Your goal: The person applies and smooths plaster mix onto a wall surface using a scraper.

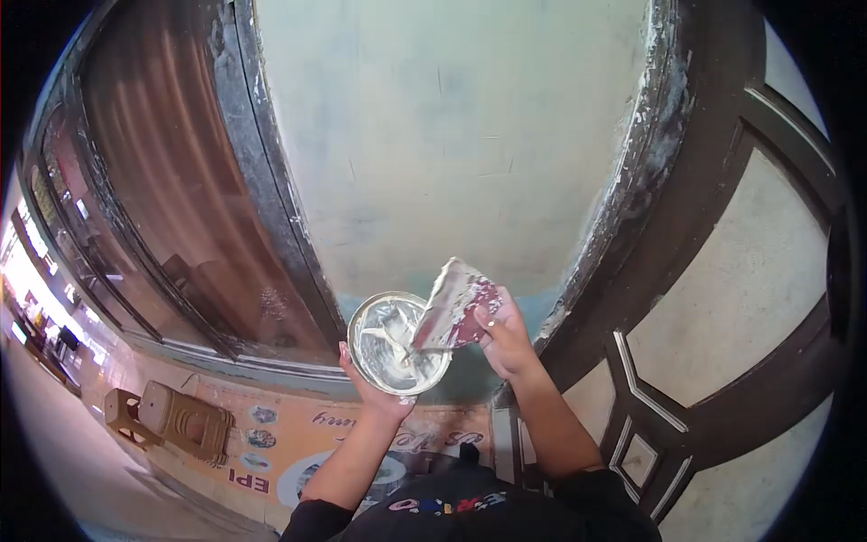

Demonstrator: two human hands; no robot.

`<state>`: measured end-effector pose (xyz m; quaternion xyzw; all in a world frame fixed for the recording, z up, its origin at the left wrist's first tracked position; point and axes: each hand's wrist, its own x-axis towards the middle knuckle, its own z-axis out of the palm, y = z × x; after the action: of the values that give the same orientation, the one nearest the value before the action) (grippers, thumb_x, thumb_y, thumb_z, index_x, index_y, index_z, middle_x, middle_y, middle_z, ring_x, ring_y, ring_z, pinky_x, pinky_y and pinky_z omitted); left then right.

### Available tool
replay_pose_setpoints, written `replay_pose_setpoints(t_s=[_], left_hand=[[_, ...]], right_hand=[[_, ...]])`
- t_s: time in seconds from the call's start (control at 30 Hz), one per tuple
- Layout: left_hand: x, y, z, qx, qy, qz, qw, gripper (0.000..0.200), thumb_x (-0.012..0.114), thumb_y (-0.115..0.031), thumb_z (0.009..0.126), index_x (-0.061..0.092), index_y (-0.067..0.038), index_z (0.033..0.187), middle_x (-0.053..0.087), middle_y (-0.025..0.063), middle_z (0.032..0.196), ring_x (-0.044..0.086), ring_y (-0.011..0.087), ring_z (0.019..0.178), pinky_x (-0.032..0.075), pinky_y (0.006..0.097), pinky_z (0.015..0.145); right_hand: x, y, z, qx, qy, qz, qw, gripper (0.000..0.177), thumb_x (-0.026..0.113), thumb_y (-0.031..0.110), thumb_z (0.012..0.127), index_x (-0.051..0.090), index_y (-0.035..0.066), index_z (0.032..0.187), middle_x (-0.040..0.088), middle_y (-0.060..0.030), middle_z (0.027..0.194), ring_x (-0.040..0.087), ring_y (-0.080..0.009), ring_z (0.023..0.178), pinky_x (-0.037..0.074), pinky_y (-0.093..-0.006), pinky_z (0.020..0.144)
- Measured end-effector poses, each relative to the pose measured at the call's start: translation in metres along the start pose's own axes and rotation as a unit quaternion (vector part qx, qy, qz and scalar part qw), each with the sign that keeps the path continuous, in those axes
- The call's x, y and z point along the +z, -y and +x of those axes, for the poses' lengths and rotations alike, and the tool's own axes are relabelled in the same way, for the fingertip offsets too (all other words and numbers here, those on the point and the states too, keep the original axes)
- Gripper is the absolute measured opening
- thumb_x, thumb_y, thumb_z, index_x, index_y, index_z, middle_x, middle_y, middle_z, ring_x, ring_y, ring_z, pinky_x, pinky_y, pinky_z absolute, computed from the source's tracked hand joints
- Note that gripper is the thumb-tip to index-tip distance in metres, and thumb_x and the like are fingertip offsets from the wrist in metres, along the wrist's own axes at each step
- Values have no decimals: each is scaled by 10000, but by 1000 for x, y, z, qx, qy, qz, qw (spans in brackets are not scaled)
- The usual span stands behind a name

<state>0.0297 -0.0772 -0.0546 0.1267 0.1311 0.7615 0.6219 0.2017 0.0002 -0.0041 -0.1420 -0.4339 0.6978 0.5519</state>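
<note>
left grip [383,398] cups a round, white-smeared tin [365,359]; at its two o'clock, right grip [506,336] pinches a flat red scraper [466,313].

1. Two brown stools [187,420] stand close together at lower left.
2. An orange printed banner [293,429] lies beside them.
3. A brown curtain [163,117] hangs behind glass, above the stools.

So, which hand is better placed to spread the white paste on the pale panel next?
Probably the right hand: it holds the paste-smeared scraper in front of the pale panel, while the left hand supports the round tin.
</note>
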Motion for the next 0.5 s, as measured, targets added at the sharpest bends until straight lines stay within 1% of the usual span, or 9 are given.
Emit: replay_pose_setpoints(t_s=[0.07,0.13,0.2,0.23,0.3,0.33,0.4,0.43,0.5], left_hand=[[3,3,2,-8,-11,-13,1000,823,405,-749,797,427,-169,1381,443,70,1400,450,311,1244,382,503,1019],[3,7,3,-16,-8,-15,1000,821,409,-747,797,433,-167,1377,457,70,1389,467,309,1229,399,502,1004],[-2,12,5,-27,-8,-7,1000,823,411,-747,796,433,-164,1377,458,73,1388,468,312,1228,402,503,1001],[-6,15,7,-36,-4,-28,999,813,459,-735,780,438,-177,1371,447,78,1396,461,326,1230,396,528,1001],[-10,19,9,-39,-10,-28,999,814,458,-735,781,434,-178,1373,442,79,1399,459,326,1233,396,529,1001],[-12,21,9,-40,-20,-26,999,815,457,-735,781,431,-178,1375,437,80,1403,457,327,1235,396,530,1001],[-17,24,10,-51,-32,-41,997,808,447,-735,786,430,-181,1375,437,79,1402,456,328,1236,395,533,1004],[-18,25,11,-42,-29,-32,998,805,442,-734,790,430,-181,1376,437,78,1403,453,330,1239,392,534,1007],[-26,29,16,-24,-43,-27,998,795,428,-732,798,429,-187,1378,433,71,1407,445,331,1248,388,534,1011]], right_hand=[[-14,7,5,-16,3,31,999,316,554,51,935,426,16,1221,573,-81,1149,555,-128,1042,467,-293,895],[-35,18,17,-167,-79,-91,979,269,573,83,933,479,21,1177,597,-70,1105,578,-134,984,473,-283,846],[-52,52,29,-258,-149,-349,889,202,584,86,923,536,34,1112,620,-75,1015,590,-151,953,485,-329,822],[-46,69,34,-260,-150,-352,886,202,584,86,923,536,34,1112,620,-75,1015,590,-151,953,485,-329,822],[-27,108,43,-403,-208,-565,689,157,638,116,879,592,13,988,662,-114,887,624,-238,782,493,-339,715],[-25,120,52,-404,-209,-567,687,157,638,116,879,592,13,988,662,-114,887,624,-238,782,493,-339,715],[-24,139,71,-569,-133,-614,530,165,650,75,833,608,18,982,662,-149,899,625,-306,780,499,-366,695],[-20,144,79,-586,-111,-619,510,203,655,45,782,630,42,984,661,-134,888,610,-322,770,499,-390,680],[-25,141,102,-570,-99,-660,479,215,654,38,770,638,51,984,653,-119,864,605,-312,760,496,-392,667]])
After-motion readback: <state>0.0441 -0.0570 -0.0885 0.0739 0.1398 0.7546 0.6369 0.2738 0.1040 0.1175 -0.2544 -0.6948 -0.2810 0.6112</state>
